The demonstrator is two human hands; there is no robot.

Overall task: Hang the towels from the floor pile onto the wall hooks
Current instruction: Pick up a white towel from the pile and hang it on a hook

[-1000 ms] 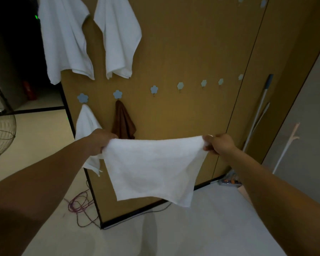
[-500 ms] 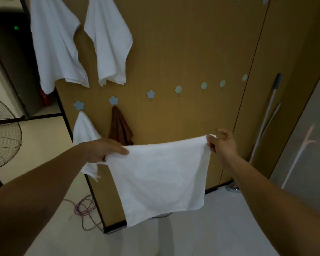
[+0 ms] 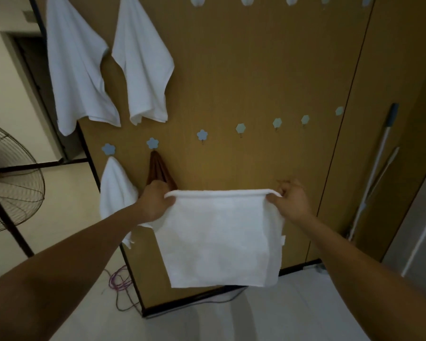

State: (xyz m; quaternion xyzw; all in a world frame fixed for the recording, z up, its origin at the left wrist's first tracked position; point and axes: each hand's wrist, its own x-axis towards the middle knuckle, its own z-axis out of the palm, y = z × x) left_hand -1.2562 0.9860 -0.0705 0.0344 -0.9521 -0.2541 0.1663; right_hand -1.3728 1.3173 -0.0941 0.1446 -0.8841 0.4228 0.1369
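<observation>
We pinch a white towel (image 3: 219, 237) by its top corners, left hand (image 3: 155, 201) and right hand (image 3: 289, 201) stretching it flat before the wall, below a free hook (image 3: 202, 135), likely to find a hanging edge.

A white towel (image 3: 219, 237) is held spread before the wooden wall (image 3: 256, 70), its top corners pinched by the left hand (image 3: 155, 203) and right hand (image 3: 290, 203). Three white towels and one brown towel (image 3: 158, 171) are seen hung on hooks. A free flower hook (image 3: 202, 135) is seen above.
</observation>
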